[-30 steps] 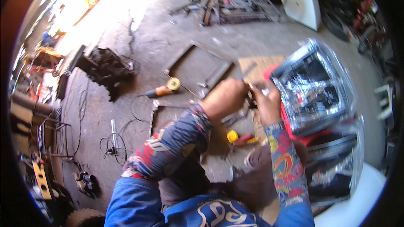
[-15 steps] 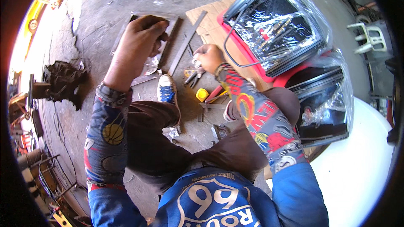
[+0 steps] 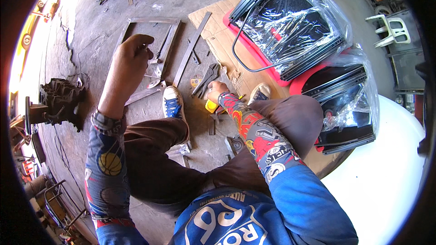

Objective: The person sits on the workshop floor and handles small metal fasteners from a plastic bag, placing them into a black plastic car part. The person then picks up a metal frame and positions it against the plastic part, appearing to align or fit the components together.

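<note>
Head view: the two hands, together one second ago around the middle of the view, are now well apart. The right hand has come off the edge of the cardboard and down to the centre of the view, just beside the handles of the grey pliers and right above the yellow tape measure. That puts it among the small hand tools, with the two hands no longer meeting at one spot. Its grip looks narrow, fingers bent down, but I cannot tell whether it holds anything or touches either tool.

The left hand is raised left of centre, over the near left side of the metal frame. Its fingers curl in a loose, fairly narrow grip; the palm is hidden, so I cannot tell if anything is in it.

Between the metal frame and the cardboard, a flat metal bar lies slanting in the upper middle of the view, one end near the left shoe. At upper right, a black panel in clear plastic rests on something red, all on the concrete floor.
</note>
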{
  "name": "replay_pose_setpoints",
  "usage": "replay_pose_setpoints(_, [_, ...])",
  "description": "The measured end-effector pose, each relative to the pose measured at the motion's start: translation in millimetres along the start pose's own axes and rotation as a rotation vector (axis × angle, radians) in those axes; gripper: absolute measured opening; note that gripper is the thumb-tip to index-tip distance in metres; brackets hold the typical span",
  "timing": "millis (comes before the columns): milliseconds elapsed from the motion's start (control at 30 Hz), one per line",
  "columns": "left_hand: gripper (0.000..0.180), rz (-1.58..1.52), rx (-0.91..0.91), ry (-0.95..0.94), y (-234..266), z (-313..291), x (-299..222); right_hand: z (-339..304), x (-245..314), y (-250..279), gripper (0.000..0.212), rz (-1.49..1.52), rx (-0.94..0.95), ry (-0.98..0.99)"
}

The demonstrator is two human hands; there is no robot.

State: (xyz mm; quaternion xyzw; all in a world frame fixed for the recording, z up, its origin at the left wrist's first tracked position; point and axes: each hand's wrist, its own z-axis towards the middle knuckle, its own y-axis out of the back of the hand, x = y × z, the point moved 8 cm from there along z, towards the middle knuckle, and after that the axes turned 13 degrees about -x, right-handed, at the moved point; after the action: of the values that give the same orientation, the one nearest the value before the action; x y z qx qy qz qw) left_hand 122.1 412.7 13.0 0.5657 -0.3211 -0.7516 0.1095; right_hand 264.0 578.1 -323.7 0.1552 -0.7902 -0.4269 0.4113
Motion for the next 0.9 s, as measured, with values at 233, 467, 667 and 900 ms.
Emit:
replay_pose_setpoints(233, [0.024, -0.033, 0.112, -0.074, -35.2, 0.9, -31.1, -53.2, 108.7, 56.9, 0.053, 1.494, 0.498, -0.561])
replay_pose_setpoints(467, [0.016, 0.013, 0.407, -0.5, -91.0, -51.8, -110.6, -95.5, 125.4, 186.8, 0.041, 2.165, 0.384, -0.418])
replay_pose_setpoints(667, [0.015, -0.132, 0.289, -0.713, -94.3, -106.2, -163.7, -114.9, 99.7, 222.2, 0.027, 2.157, 0.406, -0.243])
replay_pose_setpoints(900, [0.01, -0.577, -0.018, -0.468, -42.4, -133.5, -166.2, -158.5, 95.9, 234.5, 0.016, 2.163, 0.419, -0.457])
